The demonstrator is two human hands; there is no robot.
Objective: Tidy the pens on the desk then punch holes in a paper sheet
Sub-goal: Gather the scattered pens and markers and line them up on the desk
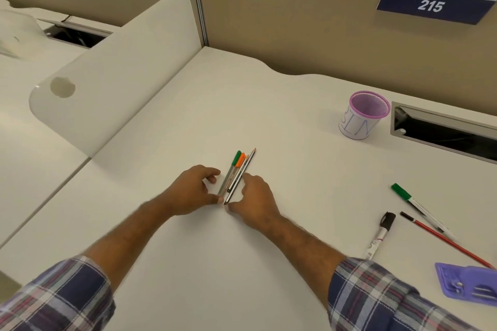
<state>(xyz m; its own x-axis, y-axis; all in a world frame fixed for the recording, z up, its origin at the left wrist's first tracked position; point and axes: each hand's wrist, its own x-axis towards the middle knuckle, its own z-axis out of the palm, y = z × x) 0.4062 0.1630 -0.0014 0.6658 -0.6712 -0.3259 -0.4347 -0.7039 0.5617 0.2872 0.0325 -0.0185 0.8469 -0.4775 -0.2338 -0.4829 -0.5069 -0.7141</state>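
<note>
A small bundle of pens lies side by side on the white desk: one with a green cap, one with an orange cap, and a dark pencil on the right. My left hand touches the bundle's left side with curled finger and thumb. My right hand touches its right side the same way, so the pens sit squeezed between both hands. A purple mesh pen cup stands at the back right. A purple hole punch lies at the right edge. No paper sheet is in view.
Loose on the right lie a green-capped marker, a black-capped marker and a red pencil. A cable slot opens behind the cup. A white divider panel bounds the desk on the left.
</note>
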